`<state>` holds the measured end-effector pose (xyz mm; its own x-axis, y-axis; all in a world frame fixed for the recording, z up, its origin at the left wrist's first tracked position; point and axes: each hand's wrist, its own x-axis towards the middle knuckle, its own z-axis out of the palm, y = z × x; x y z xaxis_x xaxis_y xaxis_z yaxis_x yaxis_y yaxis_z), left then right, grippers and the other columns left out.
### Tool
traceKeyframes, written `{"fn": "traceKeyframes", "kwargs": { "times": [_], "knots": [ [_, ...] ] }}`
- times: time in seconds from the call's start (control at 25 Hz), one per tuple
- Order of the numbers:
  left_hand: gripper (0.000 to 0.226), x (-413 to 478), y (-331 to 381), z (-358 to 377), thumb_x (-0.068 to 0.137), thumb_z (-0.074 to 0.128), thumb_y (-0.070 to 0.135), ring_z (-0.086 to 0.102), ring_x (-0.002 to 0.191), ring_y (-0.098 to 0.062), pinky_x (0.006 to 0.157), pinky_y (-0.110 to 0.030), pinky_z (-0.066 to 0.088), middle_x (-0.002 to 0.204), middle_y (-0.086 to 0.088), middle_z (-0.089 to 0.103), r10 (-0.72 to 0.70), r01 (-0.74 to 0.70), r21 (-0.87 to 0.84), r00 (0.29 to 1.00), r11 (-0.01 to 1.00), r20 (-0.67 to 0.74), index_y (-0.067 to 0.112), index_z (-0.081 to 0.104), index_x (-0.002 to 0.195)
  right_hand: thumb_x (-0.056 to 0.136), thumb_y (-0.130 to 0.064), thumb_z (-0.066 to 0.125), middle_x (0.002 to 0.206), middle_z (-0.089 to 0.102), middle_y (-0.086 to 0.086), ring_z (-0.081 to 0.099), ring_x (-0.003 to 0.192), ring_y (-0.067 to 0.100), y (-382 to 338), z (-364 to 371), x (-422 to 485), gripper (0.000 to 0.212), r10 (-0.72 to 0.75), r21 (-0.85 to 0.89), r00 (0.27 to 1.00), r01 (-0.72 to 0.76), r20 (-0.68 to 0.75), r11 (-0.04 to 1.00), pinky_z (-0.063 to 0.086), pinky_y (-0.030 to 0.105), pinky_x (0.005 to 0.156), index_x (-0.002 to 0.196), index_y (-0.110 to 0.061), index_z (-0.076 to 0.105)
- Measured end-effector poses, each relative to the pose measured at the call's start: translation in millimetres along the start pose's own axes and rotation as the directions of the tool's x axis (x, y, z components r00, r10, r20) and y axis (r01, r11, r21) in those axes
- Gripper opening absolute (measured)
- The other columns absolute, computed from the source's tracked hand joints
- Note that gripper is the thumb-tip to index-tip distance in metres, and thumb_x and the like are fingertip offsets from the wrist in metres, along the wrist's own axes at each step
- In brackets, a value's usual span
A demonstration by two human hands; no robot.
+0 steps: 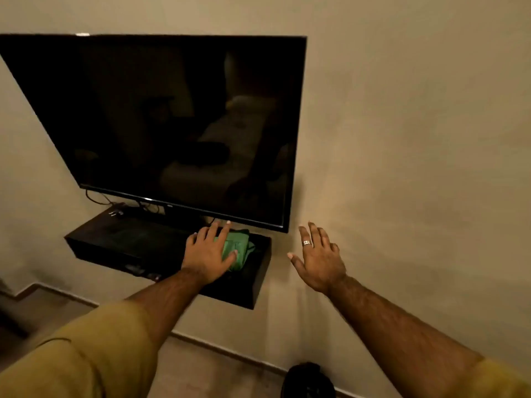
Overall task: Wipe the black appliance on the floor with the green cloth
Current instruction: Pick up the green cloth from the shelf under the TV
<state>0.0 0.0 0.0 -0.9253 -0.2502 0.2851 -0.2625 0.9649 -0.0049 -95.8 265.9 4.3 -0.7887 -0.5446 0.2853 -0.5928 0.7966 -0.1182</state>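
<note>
A folded green cloth [238,248] lies on the right part of a black wall shelf [260,285], under the television. My left hand [207,254] rests flat on the cloth's left side, fingers spread over it. To the right of the shelf, my right hand [319,258] hovers in front of the wall, fingers apart, a ring on one finger, holding nothing. A black rounded appliance [308,380] stands on the floor at the bottom edge, partly cut off by the frame.
A large black television [161,124] hangs on the beige wall just above the shelf, with cables [97,198] trailing below its left side. A flat black box [126,237] lies on the shelf's left part. A skirting board [230,351] runs along the floor.
</note>
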Motion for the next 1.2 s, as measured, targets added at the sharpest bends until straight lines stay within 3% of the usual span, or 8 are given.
{"fn": "traceKeyframes", "kwargs": {
  "times": [0.16,0.32,0.6,0.8,0.88,1.0,1.08,1.2],
  "knots": [
    [0.086,19.7,-12.9,37.9,0.079,0.032,0.079,0.023,0.139,-0.034,0.107,-0.055,0.03,0.162,-0.004,0.011,-0.106,0.118,-0.03,0.961,0.993,0.255,0.04,0.008,0.151,0.091,-0.064,0.023,0.16,0.008,0.009,0.011,0.143,0.03,1.5,40.5,0.4,0.075,0.088,-0.047,0.991,-0.083,0.104,0.995,0.03,0.05,0.107,0.149,-0.019,0.005],
    [0.09,32.4,-3.6,64.7,0.068,0.028,0.088,0.036,0.128,-0.037,0.098,-0.051,0.035,0.156,-0.007,0.024,-0.107,0.111,0.004,0.945,0.994,0.309,0.045,0.021,0.146,0.092,-0.062,0.025,0.16,0.005,0.009,0.009,0.144,0.03,10.6,55.1,-4.8,0.075,0.149,-0.073,0.979,-0.14,0.141,0.987,0.029,0.051,0.108,0.149,-0.019,0.003],
    [0.072,39.0,13.9,70.3,0.077,0.053,0.065,0.044,0.111,-0.033,0.086,-0.041,0.046,0.135,-0.012,0.039,-0.024,0.034,-0.038,0.975,0.999,0.223,0.035,0.037,0.14,0.093,-0.06,0.03,0.16,0.006,0.01,0.009,0.144,0.03,45.1,42.3,-26.2,0.074,0.216,-0.022,0.969,-0.215,0.124,0.976,0.028,0.051,0.108,0.149,-0.019,0.005],
    [0.082,2.3,98.5,67.7,0.063,0.058,0.064,0.052,0.093,-0.037,0.075,-0.043,0.048,0.116,-0.016,0.053,0.277,-0.268,-0.172,0.96,0.948,0.031,0.021,0.053,0.132,0.093,-0.052,0.043,0.159,0.005,0.011,0.011,0.143,0.031,88.7,43.4,-54.6,0.076,0.132,0.124,0.972,-0.158,0.195,0.98,0.029,0.052,0.11,0.149,-0.02,0.003],
    [0.092,-6.8,142.9,76.2,0.06,0.059,0.062,0.053,0.096,-0.037,0.079,-0.042,0.048,0.118,-0.015,0.054,0.381,-0.365,-0.215,0.924,0.906,0.04,0.015,0.045,0.137,0.089,-0.044,0.057,0.16,0.0,0.009,0.008,0.144,0.028,114.1,49.9,-71.0,0.088,0.019,0.203,0.954,-0.084,0.3,0.976,0.026,0.05,0.112,0.149,-0.023,-0.003],
    [0.108,-9.1,206.8,98.4,0.058,0.066,0.056,0.049,0.113,-0.035,0.098,-0.044,0.043,0.132,-0.015,0.046,0.44,-0.364,-0.38,0.888,0.85,0.133,0.008,0.027,0.146,0.081,-0.034,0.07,0.16,-0.003,0.005,0.005,0.145,0.022,161.7,67.4,-95.7,0.105,-0.05,0.263,0.921,-0.058,0.385,0.963,0.023,0.045,0.115,0.147,-0.029,-0.012],
    [0.116,-6.8,243.7,123.6,0.056,0.072,0.052,0.047,0.118,-0.033,0.101,-0.044,0.043,0.139,-0.018,0.036,0.464,-0.322,-0.538,0.873,0.779,0.148,0.007,0.016,0.148,0.079,-0.032,0.072,0.16,0.003,0.006,0.01,0.144,0.022,194.4,87.1,-108.2,0.105,-0.065,0.268,0.933,-0.034,0.353,0.963,0.025,0.043,0.114,0.148,-0.029,-0.007],
    [0.132,-6.1,275.1,161.9,0.055,0.079,0.05,0.048,0.119,-0.027,0.1,-0.035,0.044,0.149,-0.014,0.016,0.471,-0.209,-0.705,0.859,0.678,0.199,0.021,-0.008,0.15,0.078,-0.032,0.068,0.153,0.026,0.012,0.03,0.137,0.029,219.3,117.2,-119.7,0.087,-0.102,0.231,0.968,0.047,0.231,0.972,0.037,0.047,0.105,0.147,-0.022,0.016]
  ]
}}
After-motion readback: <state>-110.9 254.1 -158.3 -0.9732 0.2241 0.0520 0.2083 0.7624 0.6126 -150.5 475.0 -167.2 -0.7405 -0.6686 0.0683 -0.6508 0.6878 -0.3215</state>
